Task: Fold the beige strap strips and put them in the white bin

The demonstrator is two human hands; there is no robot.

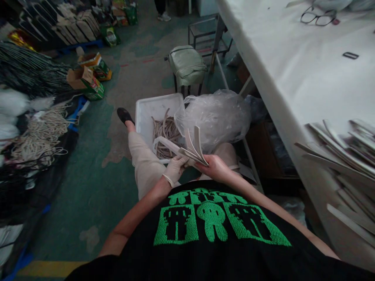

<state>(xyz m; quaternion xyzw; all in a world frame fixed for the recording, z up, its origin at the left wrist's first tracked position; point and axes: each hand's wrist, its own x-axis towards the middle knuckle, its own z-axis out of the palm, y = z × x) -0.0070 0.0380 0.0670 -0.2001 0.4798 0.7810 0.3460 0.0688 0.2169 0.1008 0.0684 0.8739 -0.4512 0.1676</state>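
In front of my lap, my right hand is bare and wrapped round several flat, pale grey strips, whose ends fan upward. My left hand wears a thin whitish glove and is closed at the left side of the same bunch, its fingers near those of the right hand. One pale strip loops out forward and left from the hands. Just beyond them, a white plastic bin stands between my legs, with a tangle of beige strips inside. Part of the fingertips is hidden behind the strips.
To the right, a white-covered table bears more strips, glasses and a dark buckle. A clear plastic bag bulges beside the bin. Ahead stands a padded stool; cartons and cord piles lie left.
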